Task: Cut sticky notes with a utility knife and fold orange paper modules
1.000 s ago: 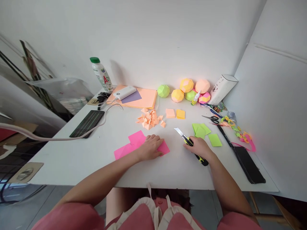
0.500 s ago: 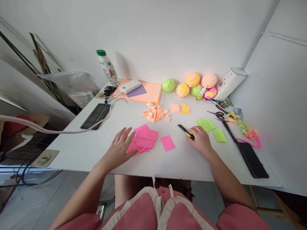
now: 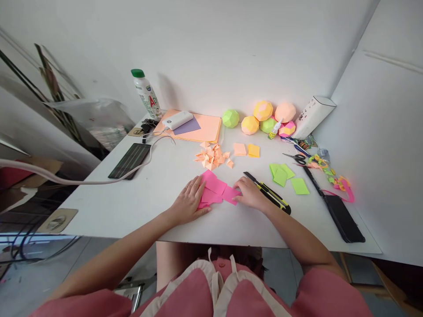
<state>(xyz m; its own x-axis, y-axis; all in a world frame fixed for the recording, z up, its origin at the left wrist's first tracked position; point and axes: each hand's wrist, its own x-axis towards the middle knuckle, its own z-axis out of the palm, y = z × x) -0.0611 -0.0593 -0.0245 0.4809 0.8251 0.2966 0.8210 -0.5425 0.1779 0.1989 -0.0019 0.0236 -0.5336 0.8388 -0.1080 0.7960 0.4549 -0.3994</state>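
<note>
A loose pile of pink paper squares lies near the table's front. My left hand rests palm down over the pile's left side, fingers stretched out. One pink square touches the pile's right edge, and my right hand has its fingers closed on that square's right side. A black and yellow utility knife lies on the table just beside my right hand, its blade pointing up and left. Behind the pile sits a heap of folded peach paper pieces.
Green squares, scissors and a black case are on the right. Paper balls line the wall. A phone, a white cable and a bottle stand or lie left.
My right hand has let go of the utility knife and moved left onto the single pink square, which now meets the pile. My left hand has moved right, and the pile has shifted right.
</note>
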